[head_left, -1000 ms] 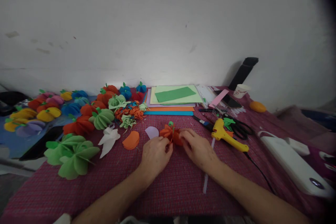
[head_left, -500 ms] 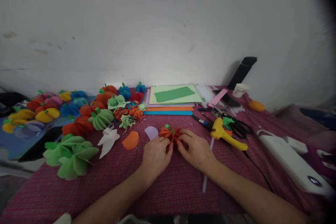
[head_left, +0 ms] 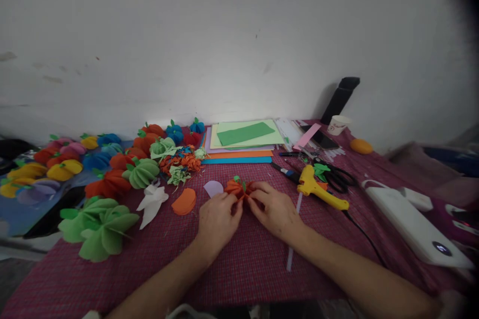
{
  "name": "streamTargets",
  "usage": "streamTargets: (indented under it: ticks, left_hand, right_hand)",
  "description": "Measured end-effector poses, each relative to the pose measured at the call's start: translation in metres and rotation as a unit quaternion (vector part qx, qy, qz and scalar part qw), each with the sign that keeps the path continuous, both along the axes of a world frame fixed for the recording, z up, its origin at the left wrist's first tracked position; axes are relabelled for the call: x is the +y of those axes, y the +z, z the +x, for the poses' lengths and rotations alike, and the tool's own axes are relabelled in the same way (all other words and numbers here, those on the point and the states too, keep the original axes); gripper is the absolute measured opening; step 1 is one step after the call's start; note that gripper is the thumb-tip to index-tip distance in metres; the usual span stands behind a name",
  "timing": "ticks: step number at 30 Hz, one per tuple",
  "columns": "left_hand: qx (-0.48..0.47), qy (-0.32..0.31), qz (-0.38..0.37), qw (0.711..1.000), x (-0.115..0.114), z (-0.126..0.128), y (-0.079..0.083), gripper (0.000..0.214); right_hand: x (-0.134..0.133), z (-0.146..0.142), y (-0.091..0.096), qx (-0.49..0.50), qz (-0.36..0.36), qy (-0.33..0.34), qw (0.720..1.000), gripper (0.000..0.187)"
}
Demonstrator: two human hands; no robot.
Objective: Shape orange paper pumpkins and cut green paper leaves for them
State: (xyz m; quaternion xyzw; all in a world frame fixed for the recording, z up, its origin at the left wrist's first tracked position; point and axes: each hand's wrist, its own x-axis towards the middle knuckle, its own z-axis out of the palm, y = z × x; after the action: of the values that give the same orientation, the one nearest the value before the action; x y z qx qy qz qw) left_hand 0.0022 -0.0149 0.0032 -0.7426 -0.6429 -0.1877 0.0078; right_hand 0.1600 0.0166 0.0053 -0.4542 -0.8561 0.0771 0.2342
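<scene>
Between my two hands sits an orange paper pumpkin (head_left: 235, 188) with a green stem and leaf on top, low over the table. My left hand (head_left: 217, 217) pinches its near left side, thumb and fingers closed on the paper folds. From the right, my right hand (head_left: 275, 209) grips the other side with bent fingers. The fingertips partly hide the folds. Just left of my left hand lie a lilac paper piece (head_left: 213, 188) and an orange paper piece (head_left: 184, 201). A yellow glue gun (head_left: 322, 190) with a clear glue stick rests right of my right hand.
Finished paper pumpkins (head_left: 108, 184) in several colours crowd the left side. Paper scraps (head_left: 183, 162) lie beside a stack of coloured sheets (head_left: 245, 134). At right are black scissors (head_left: 339, 179), a paper cup (head_left: 339, 125), an orange fruit (head_left: 361, 146) and a white power bank (head_left: 415, 224).
The whole view has shifted slightly. Both hands stay on the orange paper pumpkin, with only small finger movement at its folds.
</scene>
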Motion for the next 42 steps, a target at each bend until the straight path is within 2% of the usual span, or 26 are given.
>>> streamTargets:
  ticks: [6, 16, 32, 42]
  left_hand:
    - [-0.059, -0.008, 0.033, 0.998, 0.0007, 0.0007, -0.0021, 0.021]
    - [-0.127, -0.006, 0.033, 0.991, 0.001, 0.0023, -0.0047, 0.022]
    - [-0.136, 0.01, 0.0, 0.991, 0.0025, 0.0022, -0.0057, 0.022]
    - [-0.137, 0.014, 0.008, 0.99, 0.0032, 0.0022, -0.0046, 0.023]
  right_hand:
    - [-0.0019, -0.0018, 0.0002, -0.011, 0.006, 0.017, 1.0, 0.023]
    - [-0.0025, -0.0018, 0.0012, 0.005, 0.011, 0.03, 0.999, 0.024]
    - [-0.0021, -0.0013, 0.002, 0.023, -0.006, 0.022, 0.999, 0.025]
    - [-0.0016, -0.0004, 0.0004, 0.018, 0.001, 0.012, 1.0, 0.025]
